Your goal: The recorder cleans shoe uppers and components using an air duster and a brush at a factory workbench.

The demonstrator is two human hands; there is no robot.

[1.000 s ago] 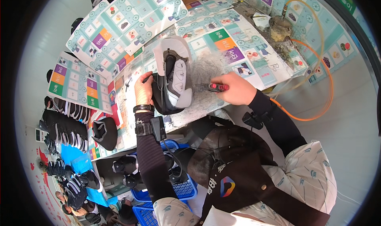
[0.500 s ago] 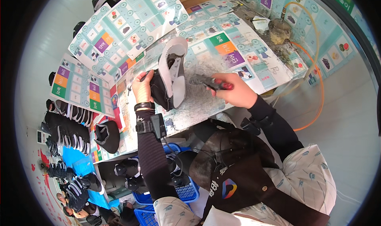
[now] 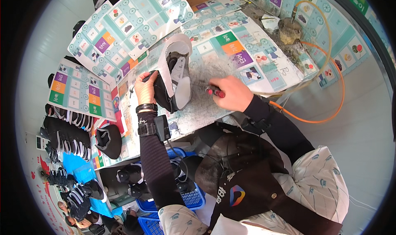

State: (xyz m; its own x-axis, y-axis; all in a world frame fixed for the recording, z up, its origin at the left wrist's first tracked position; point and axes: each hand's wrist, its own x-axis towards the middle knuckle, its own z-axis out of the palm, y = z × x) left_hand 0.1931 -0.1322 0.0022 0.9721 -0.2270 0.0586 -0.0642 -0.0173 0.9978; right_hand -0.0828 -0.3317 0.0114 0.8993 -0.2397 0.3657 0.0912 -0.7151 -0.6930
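Observation:
My left hand (image 3: 145,90) is closed on the black end of a shoe (image 3: 181,88), holding it tilted above the worktable. Its light grey sole curves upward in a wide loop, with a gap between the loop and the inner part; how the pieces join I cannot tell. To the right of the shoe, my right hand (image 3: 232,94) is wrapped round a red-and-black-handled tool (image 3: 216,91). Two red handle ends show, rather like those of pliers, but the working head is blurred or hidden. The tool appears apart from the shoe.
Patterned boards cover the worktable (image 3: 264,70) and stand at its left. Another dark shoe (image 3: 109,141) sits on the left edge. An orange hose (image 3: 321,121) loops at the right near a grimy metal pot (image 3: 289,31). Blue baskets (image 3: 194,200) and racked shoes (image 3: 68,138) are below and left.
My right hand has shifted slightly left, and the tool in it has turned so its handle ends face me. The shoe in my left hand has tilted, opening its inner side to view.

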